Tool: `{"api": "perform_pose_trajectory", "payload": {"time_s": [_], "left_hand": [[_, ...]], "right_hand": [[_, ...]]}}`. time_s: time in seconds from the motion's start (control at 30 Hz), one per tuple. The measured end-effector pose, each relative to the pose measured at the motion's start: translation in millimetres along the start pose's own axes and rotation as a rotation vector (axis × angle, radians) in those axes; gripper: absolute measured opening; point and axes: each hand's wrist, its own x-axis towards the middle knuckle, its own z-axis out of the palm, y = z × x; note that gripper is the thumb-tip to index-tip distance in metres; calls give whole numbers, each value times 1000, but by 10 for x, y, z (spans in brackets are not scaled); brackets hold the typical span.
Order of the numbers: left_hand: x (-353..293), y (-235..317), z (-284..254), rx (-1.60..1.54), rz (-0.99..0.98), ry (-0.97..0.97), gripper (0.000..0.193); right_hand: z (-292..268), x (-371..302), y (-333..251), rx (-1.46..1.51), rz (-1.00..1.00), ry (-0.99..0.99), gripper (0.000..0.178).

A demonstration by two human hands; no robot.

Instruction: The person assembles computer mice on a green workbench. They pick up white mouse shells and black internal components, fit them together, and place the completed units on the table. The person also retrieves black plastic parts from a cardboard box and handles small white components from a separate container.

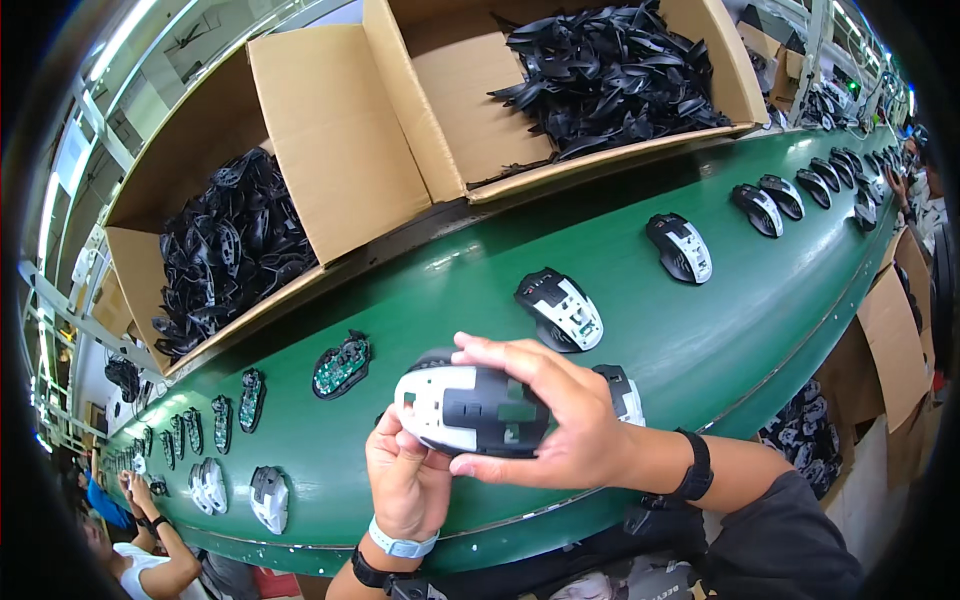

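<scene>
Above the green bench surface I hold a partly built computer mouse with a white and black top that has openings in it. My left hand grips its white end from below, the thumb pressed against the side. From the right, my right hand wraps its fingers and thumb round the black end. Just behind my right wrist lies another black-and-white mouse, partly hidden. Beyond my hands rests a similar mouse. To the left sits a mouse base with a green circuit board.
Cardboard boxes of black plastic parts line the far side. More mice run off to the right along the green conveyor. White-and-black top shells and several circuit-board bases lie left. Other people's hands work at the far left.
</scene>
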Motion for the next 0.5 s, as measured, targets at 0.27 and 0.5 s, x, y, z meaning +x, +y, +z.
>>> {"api": "perform_pose_trajectory", "payload": {"time_s": [0.27, 0.5], "left_hand": [[-1, 54, 15, -60, -101, -135, 63], [71, -28, -64, 786, 459, -67, 30]], "right_hand": [[-134, 53, 30, 78, 6, -81, 73], [50, 60, 74, 602, 550, -193, 85]]}}
